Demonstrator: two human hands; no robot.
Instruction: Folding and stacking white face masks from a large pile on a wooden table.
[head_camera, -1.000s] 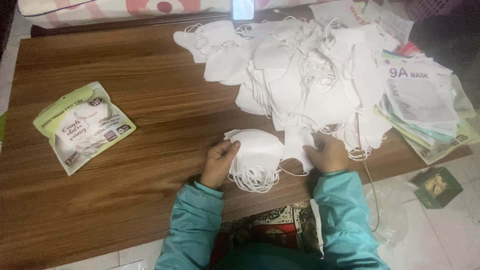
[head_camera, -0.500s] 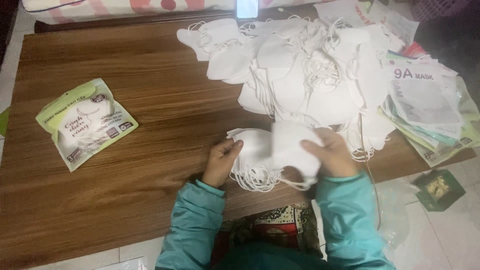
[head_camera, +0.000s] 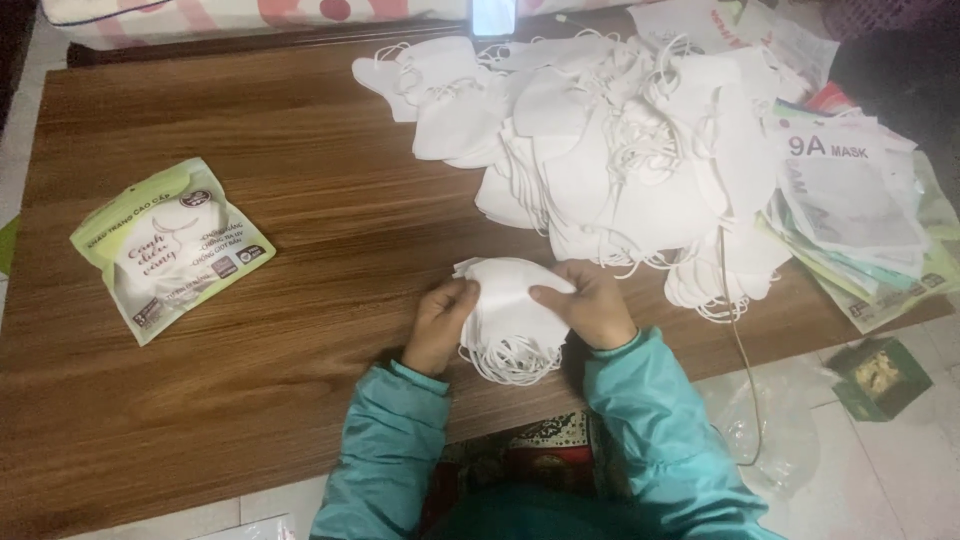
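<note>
Nearest the camera, two teal sleeves (head_camera: 640, 420) reach over the near edge of the wooden table (head_camera: 300, 330). The left hand (head_camera: 440, 322) and the right hand (head_camera: 590, 302) each have a grip grasping a small stack of white masks (head_camera: 510, 305) from either side; the stack lies on the table near that edge, its ear loops spilling toward the person. Well apart to the left lies a green mask pouch (head_camera: 170, 247). Farther back spreads a large heap of loose white masks (head_camera: 610, 150), with flat printed packets (head_camera: 860, 210) stacked at the right edge.

Dim, cool indoor light; soft shadows; slight blur throughout; glare on bright screen (head_camera: 492, 16) at top edge.
</note>
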